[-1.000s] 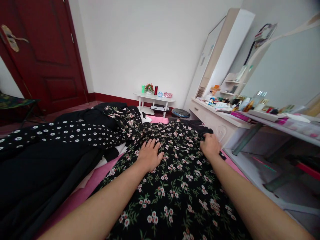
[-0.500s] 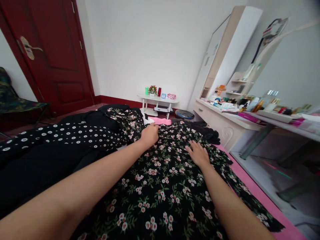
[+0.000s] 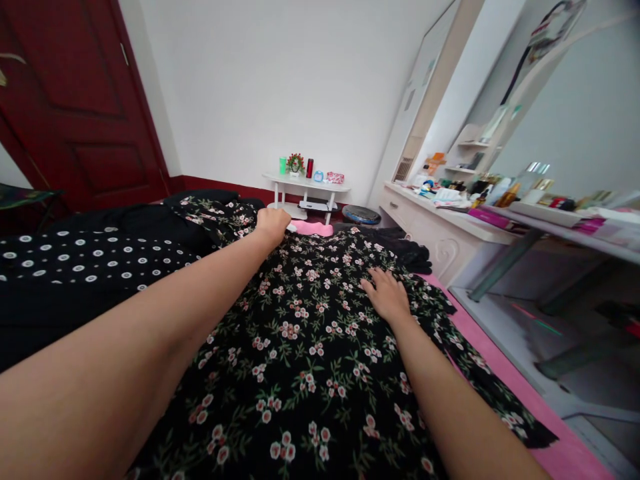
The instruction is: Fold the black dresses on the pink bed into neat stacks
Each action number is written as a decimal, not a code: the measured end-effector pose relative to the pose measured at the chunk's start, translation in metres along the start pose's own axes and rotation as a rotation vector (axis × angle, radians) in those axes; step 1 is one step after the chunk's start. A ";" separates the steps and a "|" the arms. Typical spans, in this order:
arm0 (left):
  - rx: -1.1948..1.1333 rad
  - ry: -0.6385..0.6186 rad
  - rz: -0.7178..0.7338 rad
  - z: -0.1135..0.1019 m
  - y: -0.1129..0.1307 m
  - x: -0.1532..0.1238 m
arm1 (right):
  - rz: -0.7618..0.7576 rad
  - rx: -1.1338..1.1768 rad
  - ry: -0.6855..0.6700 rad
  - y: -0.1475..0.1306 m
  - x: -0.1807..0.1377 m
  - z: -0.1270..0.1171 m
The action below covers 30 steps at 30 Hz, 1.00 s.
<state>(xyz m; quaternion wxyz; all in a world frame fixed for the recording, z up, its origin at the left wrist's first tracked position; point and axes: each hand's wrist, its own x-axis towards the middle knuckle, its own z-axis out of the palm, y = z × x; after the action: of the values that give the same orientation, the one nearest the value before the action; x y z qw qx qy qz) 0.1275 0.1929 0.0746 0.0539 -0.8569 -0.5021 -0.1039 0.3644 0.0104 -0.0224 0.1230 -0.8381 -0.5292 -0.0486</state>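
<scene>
A black floral dress (image 3: 315,347) lies spread out in front of me, its sleeve at the right reaching down over a pink sheet (image 3: 480,340). My left hand (image 3: 274,225) is at the far left of the dress, near the shoulder. Its fingers are curled around the floral cloth, though the fingertips are hidden from me. Flat on the upper right part of the dress rests my right hand (image 3: 387,293), fingers stretched and slightly apart. To the left lies a black garment with white dots (image 3: 95,257), beside more dark and floral clothes.
A white dressing table (image 3: 430,220) crowded with bottles stands at the right, with a mirror (image 3: 590,113) above it. By the far wall is a small white table (image 3: 305,183) with a plant and a red can. A dark red door (image 3: 75,100) is at the left.
My left hand has moved left and farther away, along the top of the dress. My right hand stays flat on the cloth. The view has turned slightly to the right.
</scene>
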 end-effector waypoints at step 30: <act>-0.129 -0.337 0.362 0.028 0.018 -0.173 | -0.114 -0.183 -0.266 -0.003 -0.065 -0.034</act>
<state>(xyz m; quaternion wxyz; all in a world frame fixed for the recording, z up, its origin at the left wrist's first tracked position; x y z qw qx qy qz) 0.0645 0.0422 0.0076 -0.0679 -0.9396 -0.3348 0.0199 0.3354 -0.0545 -0.0025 -0.0277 -0.8134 -0.5810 0.0079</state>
